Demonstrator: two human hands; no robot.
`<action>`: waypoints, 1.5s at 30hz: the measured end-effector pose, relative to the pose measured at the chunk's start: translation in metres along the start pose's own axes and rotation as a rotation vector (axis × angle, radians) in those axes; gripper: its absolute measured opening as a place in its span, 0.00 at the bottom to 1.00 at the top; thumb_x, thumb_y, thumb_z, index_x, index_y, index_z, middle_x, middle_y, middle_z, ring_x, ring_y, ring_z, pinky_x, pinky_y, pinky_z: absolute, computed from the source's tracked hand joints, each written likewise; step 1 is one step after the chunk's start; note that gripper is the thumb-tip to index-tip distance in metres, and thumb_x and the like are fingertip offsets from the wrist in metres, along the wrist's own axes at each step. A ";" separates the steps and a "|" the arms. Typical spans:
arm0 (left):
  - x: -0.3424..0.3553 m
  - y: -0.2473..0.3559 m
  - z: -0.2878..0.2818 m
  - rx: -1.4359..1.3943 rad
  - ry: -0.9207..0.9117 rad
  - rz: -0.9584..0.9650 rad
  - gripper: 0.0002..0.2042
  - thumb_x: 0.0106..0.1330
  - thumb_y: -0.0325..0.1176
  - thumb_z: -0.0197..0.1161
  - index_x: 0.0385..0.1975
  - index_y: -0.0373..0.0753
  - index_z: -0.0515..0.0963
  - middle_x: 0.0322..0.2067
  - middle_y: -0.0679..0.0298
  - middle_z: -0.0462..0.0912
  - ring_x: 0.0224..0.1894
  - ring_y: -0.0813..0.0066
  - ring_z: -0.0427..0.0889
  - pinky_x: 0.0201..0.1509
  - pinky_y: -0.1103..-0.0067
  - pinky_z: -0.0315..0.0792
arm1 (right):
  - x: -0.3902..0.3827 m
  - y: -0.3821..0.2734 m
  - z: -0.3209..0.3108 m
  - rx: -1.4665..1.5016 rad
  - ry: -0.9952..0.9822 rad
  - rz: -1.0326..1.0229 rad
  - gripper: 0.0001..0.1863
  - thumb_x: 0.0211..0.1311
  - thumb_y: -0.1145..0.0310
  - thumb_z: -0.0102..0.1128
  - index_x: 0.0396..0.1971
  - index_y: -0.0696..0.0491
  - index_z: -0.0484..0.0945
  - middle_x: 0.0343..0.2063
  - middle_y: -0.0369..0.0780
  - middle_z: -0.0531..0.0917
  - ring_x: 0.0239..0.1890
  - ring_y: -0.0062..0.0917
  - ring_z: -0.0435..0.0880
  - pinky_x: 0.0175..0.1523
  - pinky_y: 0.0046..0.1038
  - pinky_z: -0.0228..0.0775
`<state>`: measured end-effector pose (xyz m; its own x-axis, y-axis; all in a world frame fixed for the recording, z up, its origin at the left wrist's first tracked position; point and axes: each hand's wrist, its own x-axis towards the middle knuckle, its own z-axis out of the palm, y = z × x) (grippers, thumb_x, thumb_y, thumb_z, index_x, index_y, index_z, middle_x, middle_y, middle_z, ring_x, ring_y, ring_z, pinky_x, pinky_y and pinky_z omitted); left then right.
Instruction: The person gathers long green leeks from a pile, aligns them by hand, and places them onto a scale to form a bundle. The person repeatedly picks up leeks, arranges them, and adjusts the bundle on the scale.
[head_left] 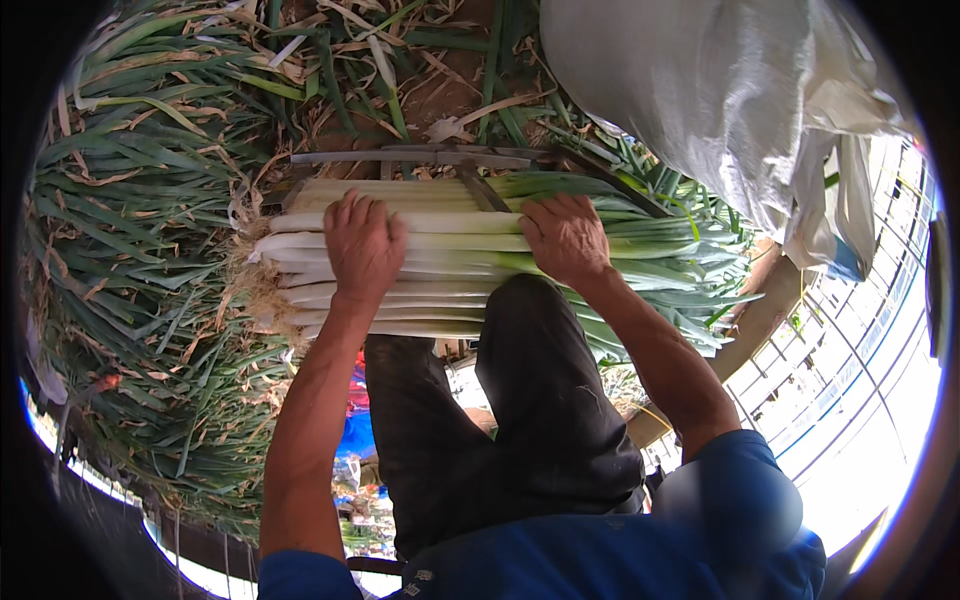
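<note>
A thick row of long green onions (pixel 450 263) lies crosswise in front of me. Their white stalks and stringy roots (pixel 268 290) point left, and their green leaves (pixel 670 250) spread out to the right. My left hand (pixel 365 248) rests over the white stalks near the root end, its fingers curled over the far stalks. Where white turns to green, my right hand (pixel 568 238) grips the same layer, fingers bent over its far side. The fingertips of both hands are partly hidden. My raised right knee (pixel 540 310) comes up against the near edge of the row.
Beyond the onions runs a thin metal bar (pixel 420 157) of a rack. A large heap of green onions (pixel 150 240) fills the left side. Loose leaves litter the soil (pixel 445 95) at the back. A whitish plastic sheet (pixel 690 90) hangs at the far right, above a wire mesh (pixel 840 330).
</note>
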<state>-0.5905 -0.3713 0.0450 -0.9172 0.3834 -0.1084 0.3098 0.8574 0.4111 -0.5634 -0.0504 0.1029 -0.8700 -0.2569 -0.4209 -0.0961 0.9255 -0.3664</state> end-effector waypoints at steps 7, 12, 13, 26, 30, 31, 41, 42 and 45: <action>0.040 0.060 0.033 -0.168 -0.272 0.011 0.21 0.82 0.48 0.54 0.38 0.39 0.89 0.35 0.47 0.91 0.32 0.47 0.90 0.43 0.54 0.85 | -0.010 -0.004 0.014 0.005 0.129 0.002 0.13 0.74 0.58 0.59 0.39 0.48 0.88 0.36 0.38 0.90 0.44 0.38 0.87 0.56 0.43 0.73; 0.015 0.062 0.031 -0.019 -0.267 0.112 0.17 0.77 0.41 0.57 0.31 0.37 0.86 0.31 0.48 0.89 0.30 0.50 0.89 0.38 0.53 0.83 | -0.043 -0.030 0.025 0.002 0.202 0.052 0.12 0.74 0.61 0.58 0.39 0.50 0.87 0.42 0.39 0.89 0.46 0.37 0.87 0.58 0.39 0.69; 0.010 0.064 0.034 -0.016 -0.185 0.100 0.16 0.76 0.39 0.57 0.30 0.37 0.86 0.30 0.49 0.89 0.30 0.50 0.89 0.36 0.53 0.82 | -0.041 -0.029 0.029 -0.004 0.166 0.066 0.12 0.75 0.61 0.57 0.40 0.50 0.87 0.43 0.39 0.89 0.46 0.36 0.87 0.58 0.39 0.69; 0.005 0.065 0.038 0.037 -0.171 0.063 0.12 0.72 0.38 0.60 0.31 0.40 0.86 0.30 0.56 0.89 0.34 0.54 0.90 0.41 0.53 0.82 | -0.034 -0.025 0.029 -0.003 0.108 0.107 0.15 0.76 0.61 0.55 0.40 0.52 0.89 0.50 0.39 0.90 0.51 0.34 0.86 0.64 0.39 0.67; 0.012 0.069 0.039 0.049 -0.205 0.034 0.12 0.72 0.38 0.60 0.31 0.40 0.86 0.30 0.57 0.90 0.35 0.54 0.90 0.43 0.52 0.81 | -0.027 -0.018 0.030 0.030 0.033 0.126 0.17 0.77 0.60 0.54 0.43 0.54 0.90 0.53 0.40 0.91 0.55 0.36 0.86 0.68 0.40 0.66; 0.024 0.069 0.039 0.040 -0.301 0.031 0.12 0.72 0.38 0.60 0.30 0.40 0.86 0.31 0.57 0.90 0.35 0.54 0.89 0.42 0.52 0.80 | -0.021 -0.013 0.028 0.040 0.010 0.131 0.17 0.77 0.60 0.54 0.43 0.54 0.90 0.54 0.41 0.91 0.57 0.37 0.86 0.69 0.41 0.66; -0.001 0.077 0.034 0.110 -0.085 0.044 0.12 0.70 0.36 0.61 0.24 0.42 0.84 0.28 0.58 0.88 0.35 0.57 0.90 0.39 0.55 0.80 | -0.033 -0.026 0.025 0.075 0.078 0.203 0.17 0.76 0.61 0.54 0.41 0.55 0.89 0.52 0.43 0.91 0.54 0.37 0.87 0.66 0.41 0.65; 0.000 0.076 0.035 0.139 -0.123 0.042 0.11 0.69 0.36 0.61 0.26 0.41 0.84 0.29 0.58 0.88 0.35 0.58 0.89 0.39 0.55 0.80 | -0.035 -0.024 0.028 0.069 0.101 0.162 0.16 0.76 0.61 0.54 0.42 0.55 0.89 0.52 0.43 0.90 0.54 0.37 0.87 0.66 0.41 0.65; 0.009 0.077 0.036 0.160 -0.219 0.017 0.10 0.69 0.36 0.60 0.31 0.40 0.86 0.30 0.59 0.87 0.36 0.57 0.89 0.40 0.55 0.80 | -0.020 -0.017 0.029 0.043 0.002 0.187 0.16 0.76 0.62 0.54 0.42 0.55 0.89 0.51 0.42 0.90 0.53 0.37 0.86 0.66 0.41 0.65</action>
<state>-0.5655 -0.2897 0.0429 -0.8411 0.4483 -0.3027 0.3763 0.8869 0.2680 -0.5305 -0.0694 0.0936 -0.8718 -0.0810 -0.4830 0.0880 0.9442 -0.3173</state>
